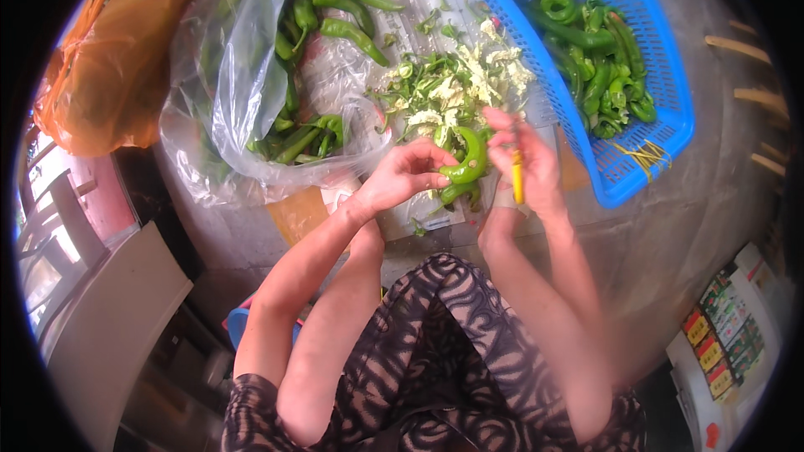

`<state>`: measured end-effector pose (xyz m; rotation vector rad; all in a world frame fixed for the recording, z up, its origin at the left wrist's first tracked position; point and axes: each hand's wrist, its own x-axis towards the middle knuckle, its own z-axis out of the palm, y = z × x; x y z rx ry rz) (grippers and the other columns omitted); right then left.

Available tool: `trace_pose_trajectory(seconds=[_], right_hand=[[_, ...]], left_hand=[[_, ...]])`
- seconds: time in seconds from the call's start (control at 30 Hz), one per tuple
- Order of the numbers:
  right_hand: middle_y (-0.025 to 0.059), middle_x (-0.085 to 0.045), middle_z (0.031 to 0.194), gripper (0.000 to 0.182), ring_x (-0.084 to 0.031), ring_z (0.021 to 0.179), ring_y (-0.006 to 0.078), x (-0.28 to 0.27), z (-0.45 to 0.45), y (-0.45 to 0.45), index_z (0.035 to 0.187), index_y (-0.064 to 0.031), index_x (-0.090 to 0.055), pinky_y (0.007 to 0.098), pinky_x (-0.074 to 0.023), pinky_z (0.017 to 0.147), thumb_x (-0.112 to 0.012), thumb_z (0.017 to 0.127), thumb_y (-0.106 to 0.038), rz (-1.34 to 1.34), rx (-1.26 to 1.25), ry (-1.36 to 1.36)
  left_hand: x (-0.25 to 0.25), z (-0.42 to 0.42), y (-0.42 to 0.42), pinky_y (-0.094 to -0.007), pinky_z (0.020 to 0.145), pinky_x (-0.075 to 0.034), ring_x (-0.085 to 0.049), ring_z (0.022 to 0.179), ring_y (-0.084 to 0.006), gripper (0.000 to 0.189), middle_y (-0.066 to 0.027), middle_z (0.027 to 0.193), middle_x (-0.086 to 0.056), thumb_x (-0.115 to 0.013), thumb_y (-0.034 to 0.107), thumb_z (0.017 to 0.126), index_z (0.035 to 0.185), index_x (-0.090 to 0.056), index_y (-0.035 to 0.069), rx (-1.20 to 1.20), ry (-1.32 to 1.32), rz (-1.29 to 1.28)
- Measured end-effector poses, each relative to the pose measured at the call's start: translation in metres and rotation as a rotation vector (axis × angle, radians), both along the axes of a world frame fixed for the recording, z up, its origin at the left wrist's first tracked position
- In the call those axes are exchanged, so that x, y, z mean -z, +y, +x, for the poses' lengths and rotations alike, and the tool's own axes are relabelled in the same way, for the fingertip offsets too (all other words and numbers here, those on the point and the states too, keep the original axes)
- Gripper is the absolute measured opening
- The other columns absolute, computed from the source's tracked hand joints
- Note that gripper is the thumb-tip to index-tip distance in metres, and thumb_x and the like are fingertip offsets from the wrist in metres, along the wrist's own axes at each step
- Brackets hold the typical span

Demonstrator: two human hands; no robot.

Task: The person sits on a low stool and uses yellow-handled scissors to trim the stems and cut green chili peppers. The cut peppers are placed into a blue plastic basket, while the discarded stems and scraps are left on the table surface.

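Note:
My left hand (408,176) pinches a curved green pepper (474,157) between thumb and fingers. Just to its right, my right hand (531,163) holds a small tool with a yellow handle (517,183); its working end is blurred among the fingers. Below the held pepper lies another green pepper (460,193), partly hidden. Beyond my hands spreads a heap of pale seed cores and green stems (452,91) on a flattened sheet. A clear plastic bag (226,94) at the left lies open, with whole green peppers (342,6) spilling from it.
To the right stands a blue plastic basket (681,100) with several green peppers (597,63) inside and yellow ties (647,157) at its near end. An orange plastic bag (119,56) sits at the far left. Printed boxes (722,333) are at the lower right.

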<state>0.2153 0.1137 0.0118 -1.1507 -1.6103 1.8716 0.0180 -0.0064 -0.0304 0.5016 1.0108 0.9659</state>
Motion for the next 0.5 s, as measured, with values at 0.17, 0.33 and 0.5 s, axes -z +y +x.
trace_pose_trajectory(seconds=[0.17,0.33,0.5], right_hand=[[0.0045,-0.064,0.108,0.024,-0.058,0.085,0.0042,0.013,-0.022,-0.021,0.109,-0.0016,-0.059,0.0197,-0.0470,0.069,-0.067,0.086,-0.005,-0.247,-0.158,0.124],[-0.0009,-0.061,0.078,0.016,-0.054,0.065,0.0018,0.014,-0.050,-0.044,0.097,-0.0035,-0.060,0.0180,-0.0432,0.057,-0.069,0.084,-0.007,-0.298,0.047,0.072],[-0.0024,-0.057,0.067,0.009,-0.052,0.054,0.0036,0.015,-0.051,-0.041,0.092,-0.0043,-0.062,0.0185,-0.0415,0.049,-0.065,0.087,-0.011,-0.306,0.034,0.000]], left_hand=[[-0.003,-0.016,-0.010,-0.0291,0.081,-0.050,-0.059,0.089,-0.0149,0.030,-0.0052,0.102,-0.061,-0.065,0.008,0.087,0.115,-0.058,0.003,-0.378,-0.553,-0.198],[-0.006,-0.001,-0.011,-0.0302,0.085,-0.047,-0.056,0.097,-0.0145,0.038,-0.0055,0.109,-0.059,-0.060,0.019,0.092,0.127,-0.050,0.004,-0.517,-0.708,-0.227],[-0.009,0.000,-0.015,-0.0350,0.092,-0.040,-0.053,0.103,-0.0134,0.033,-0.0027,0.114,-0.058,-0.056,0.029,0.095,0.121,-0.055,0.008,-0.452,-0.405,-0.240]])
